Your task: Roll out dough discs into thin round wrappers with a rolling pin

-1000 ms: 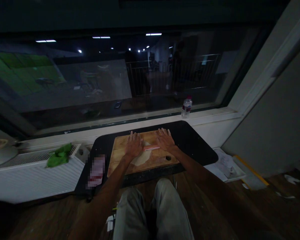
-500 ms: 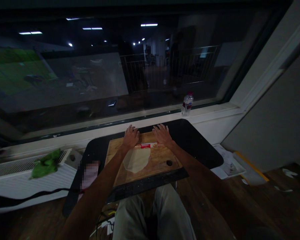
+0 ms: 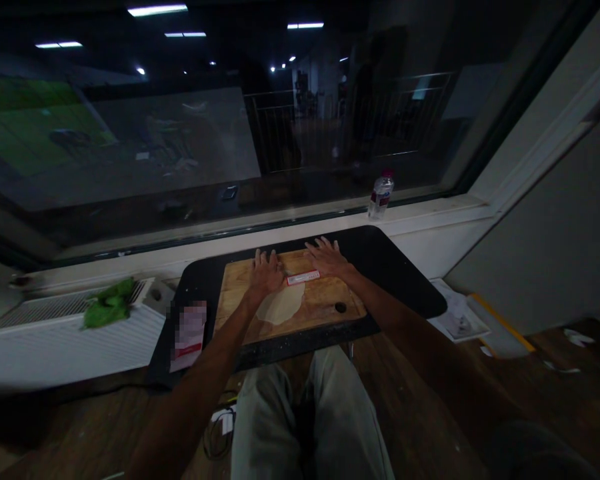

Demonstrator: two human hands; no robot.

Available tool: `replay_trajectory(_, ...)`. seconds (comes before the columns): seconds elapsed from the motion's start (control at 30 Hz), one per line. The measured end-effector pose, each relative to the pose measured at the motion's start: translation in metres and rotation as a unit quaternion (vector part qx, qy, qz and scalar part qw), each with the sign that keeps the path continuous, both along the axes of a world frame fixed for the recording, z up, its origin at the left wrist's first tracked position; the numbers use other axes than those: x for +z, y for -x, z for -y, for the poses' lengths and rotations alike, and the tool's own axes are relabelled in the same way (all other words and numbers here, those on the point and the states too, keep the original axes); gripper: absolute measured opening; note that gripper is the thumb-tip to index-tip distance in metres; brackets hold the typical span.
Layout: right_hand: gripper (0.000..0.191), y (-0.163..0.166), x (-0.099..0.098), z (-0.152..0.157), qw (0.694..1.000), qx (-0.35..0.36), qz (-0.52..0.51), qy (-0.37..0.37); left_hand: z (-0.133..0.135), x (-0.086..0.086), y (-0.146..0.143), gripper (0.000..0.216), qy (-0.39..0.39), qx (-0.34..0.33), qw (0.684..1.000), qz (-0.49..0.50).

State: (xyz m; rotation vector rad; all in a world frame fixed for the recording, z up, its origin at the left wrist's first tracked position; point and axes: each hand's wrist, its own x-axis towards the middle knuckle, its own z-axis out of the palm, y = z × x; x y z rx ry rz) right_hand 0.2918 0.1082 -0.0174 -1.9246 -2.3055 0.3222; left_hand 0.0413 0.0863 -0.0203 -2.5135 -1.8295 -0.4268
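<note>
A rolling pin [image 3: 303,278] with a red and white label lies across the wooden board [image 3: 325,310]. My left hand [image 3: 267,272] rests over its left end, palm down, fingers stretched forward and apart. Over the right end lies my right hand [image 3: 327,258], also palm down with fingers spread. Both hands hide the pin's ends. On the near side of the pin, a thin flat sheet of pale dough [image 3: 281,305] is spread on the board, toward its left half. My left forearm passes close by the dough's left edge.
The board sits on a black table [image 3: 380,267] against the windowsill. A clear bottle [image 3: 381,195] with a red cap stands on the sill. A pink and white packet [image 3: 189,335] lies on the table's left. Beyond it, a green cloth [image 3: 109,304] lies on a white radiator [image 3: 70,357].
The rolling pin has turned, its label now showing more white, and it lies more slanted. My right hand's fingers are spread wider. The whole view has shifted slightly.
</note>
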Motion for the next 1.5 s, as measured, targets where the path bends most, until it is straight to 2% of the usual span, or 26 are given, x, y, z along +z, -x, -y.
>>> replay_trajectory(0.07, 0.074, 0.001, 0.001, 0.003, 1.000, 0.007, 0.014, 0.003, 0.014, 0.004, -0.004, 0.061, 0.024, 0.043, 0.999, -0.007)
replay_trajectory(0.13, 0.075, 0.001, 0.002, 0.009, 1.000, 0.017, 0.025, 0.000, 0.028, 0.007, -0.008, 0.061, 0.027, 0.058, 0.998, -0.012)
replay_trajectory(0.37, 0.069, 0.000, 0.001, 0.053, 0.997, 0.023, 0.059, -0.043, 0.063, 0.007, -0.009, 0.061, 0.001, 0.048, 0.999, -0.021)
replay_trajectory(0.57, 0.060, 0.003, -0.003, 0.098, 0.987, 0.016, 0.095, -0.130, 0.087, -0.007, -0.008, 0.066, -0.020, 0.025, 0.999, -0.027)
replay_trajectory(0.77, 0.064, 0.005, -0.006, 0.143, 0.985, -0.007, 0.080, -0.153, 0.114, -0.027, -0.003, 0.061, -0.086, -0.011, 0.996, -0.010)
replay_trajectory(0.93, 0.064, 0.004, -0.010, 0.166, 0.984, -0.005, 0.076, -0.159, 0.126, -0.036, 0.003, 0.061, -0.119, -0.031, 0.992, 0.018)
replay_trajectory(1.13, 0.064, 0.002, -0.015, 0.163, 0.982, -0.005, 0.072, -0.176, 0.120, -0.030, 0.002, 0.058, -0.103, -0.038, 0.994, 0.020)
replay_trajectory(1.23, 0.063, 0.003, -0.013, 0.152, 0.979, -0.003, 0.072, -0.190, 0.115, -0.023, 0.001, 0.055, -0.098, -0.036, 0.995, 0.004)
replay_trajectory(1.4, 0.055, 0.004, -0.004, 0.128, 0.978, 0.014, 0.064, -0.198, 0.120, -0.012, 0.010, 0.039, -0.086, -0.089, 0.992, -0.032)
replay_trajectory(1.5, 0.053, 0.006, 0.001, 0.112, 0.981, 0.028, 0.073, -0.177, 0.125, -0.005, 0.016, 0.035, -0.048, -0.065, 0.995, -0.063)
